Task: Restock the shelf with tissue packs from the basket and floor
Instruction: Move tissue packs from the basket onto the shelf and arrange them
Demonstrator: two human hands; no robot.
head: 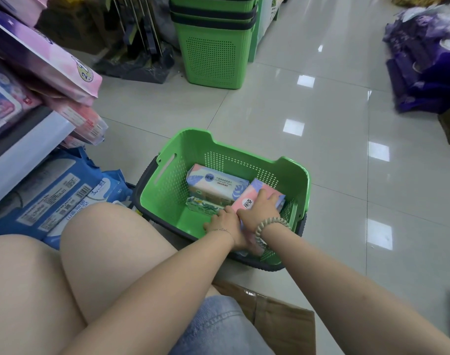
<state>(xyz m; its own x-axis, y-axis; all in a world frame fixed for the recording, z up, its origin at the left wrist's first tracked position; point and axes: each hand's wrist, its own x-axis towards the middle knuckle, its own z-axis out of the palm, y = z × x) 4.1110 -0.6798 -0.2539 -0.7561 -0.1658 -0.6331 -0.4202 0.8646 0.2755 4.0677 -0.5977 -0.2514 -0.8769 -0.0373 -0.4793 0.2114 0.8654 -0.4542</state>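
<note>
At your far left, the shelf (26,149) carries pink packs (83,119), and blue packs (54,196) lie on the floor below it. Further right, the green basket (244,161) sits on the tiles. Inside it, your left hand (222,224) curls its fingers round the near edge of the pink tissue pack (245,201). Your right hand (259,208) grips its top, fingers bent over the far side. Purple packs (423,60) are piled at far right.
</note>
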